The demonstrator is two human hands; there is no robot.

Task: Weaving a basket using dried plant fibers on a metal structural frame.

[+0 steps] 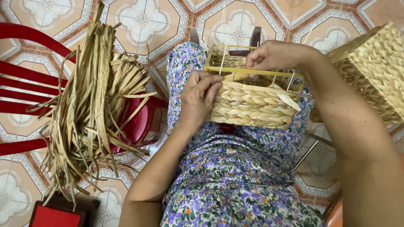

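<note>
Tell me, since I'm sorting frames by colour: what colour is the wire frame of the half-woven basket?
Yellow: the wire frame shows best in the head view.

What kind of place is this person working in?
Probably a home or small craft workspace for basket weaving: a patterned tile floor, a bundle of dried straw strips on a red plastic chair, and a finished woven basket beside the half-woven basket.

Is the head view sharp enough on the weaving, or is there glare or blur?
Head view: even, soft light, no glare; half-woven basket and both hands, left hand and right hand, are sharp; dried straw bundle sharp too; slight wide-angle bending at edges.
</note>
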